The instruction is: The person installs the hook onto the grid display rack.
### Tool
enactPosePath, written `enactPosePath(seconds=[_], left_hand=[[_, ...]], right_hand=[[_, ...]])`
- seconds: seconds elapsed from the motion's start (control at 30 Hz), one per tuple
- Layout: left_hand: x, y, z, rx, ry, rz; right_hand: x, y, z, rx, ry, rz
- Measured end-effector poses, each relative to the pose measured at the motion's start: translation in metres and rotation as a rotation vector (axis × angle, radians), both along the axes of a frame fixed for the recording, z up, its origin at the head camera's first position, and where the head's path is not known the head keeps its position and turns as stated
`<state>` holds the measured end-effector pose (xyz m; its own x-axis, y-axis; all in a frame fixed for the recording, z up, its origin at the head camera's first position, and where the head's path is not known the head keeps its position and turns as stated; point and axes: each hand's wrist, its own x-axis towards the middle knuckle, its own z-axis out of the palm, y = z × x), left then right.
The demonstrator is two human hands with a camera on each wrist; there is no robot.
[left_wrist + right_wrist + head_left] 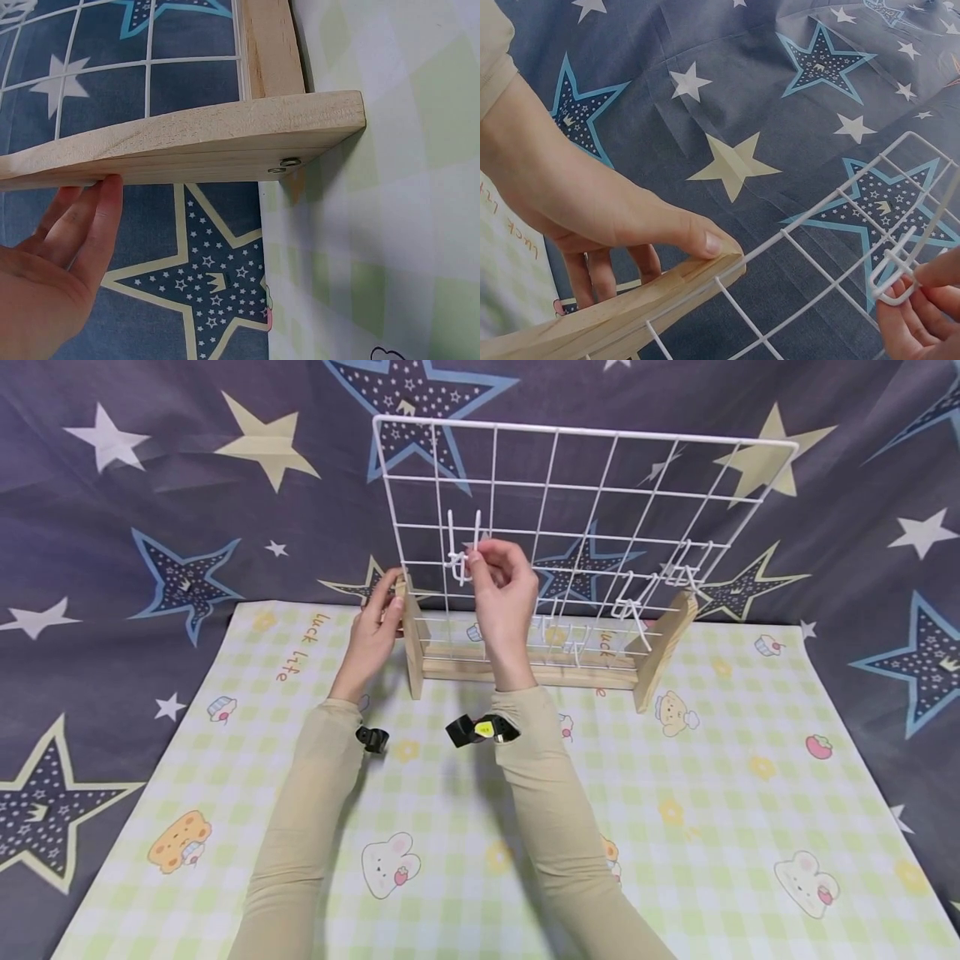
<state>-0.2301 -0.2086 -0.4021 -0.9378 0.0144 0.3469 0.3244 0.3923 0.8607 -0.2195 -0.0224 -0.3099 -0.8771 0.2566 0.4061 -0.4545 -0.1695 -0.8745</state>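
A white wire grid rack [585, 432] stands upright in a wooden frame at the back of the table. My right hand [504, 602] pinches a white wire hook [891, 271] at the grid's left part, its two prongs pointing up. Whether the hook is seated on the wires cannot be told. With thumb and fingers, my left hand [372, 635] holds the upper end of the left wooden side panel [414, 652]. In the left wrist view, fingertips [111, 191] touch the panel's outer face.
More white wire hooks [684, 574] hang on the grid's right part and lower middle. The right wooden panel [667, 647] and a wooden crossbar [558, 677] support the grid. A green checked cloth [465, 793] covers the table; a dark star-patterned curtain [187, 485] hangs behind.
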Motion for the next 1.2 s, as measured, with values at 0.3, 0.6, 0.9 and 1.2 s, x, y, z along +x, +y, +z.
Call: enactPosePath(seconds=[0.3,0.6,0.9,1.2], left_hand=[[0.001,-0.001,0.001,0.000,-0.007,-0.003],[0.022,0.010,0.030,0.005,-0.013,-0.023],[0.025,0.013,0.033,0.001,-0.028,0.005],[0.004,0.004,0.004,0.032,-0.012,0.011]], right_hand=[[0.002,0.000,-0.001,0.031,-0.007,-0.022],[0.007,-0.001,-0.006,0.042,0.017,-0.004],[0.020,0.007,-0.019,0.060,-0.037,0.066],[0.038,0.016,-0.027,0.080,-0.053,0.157]])
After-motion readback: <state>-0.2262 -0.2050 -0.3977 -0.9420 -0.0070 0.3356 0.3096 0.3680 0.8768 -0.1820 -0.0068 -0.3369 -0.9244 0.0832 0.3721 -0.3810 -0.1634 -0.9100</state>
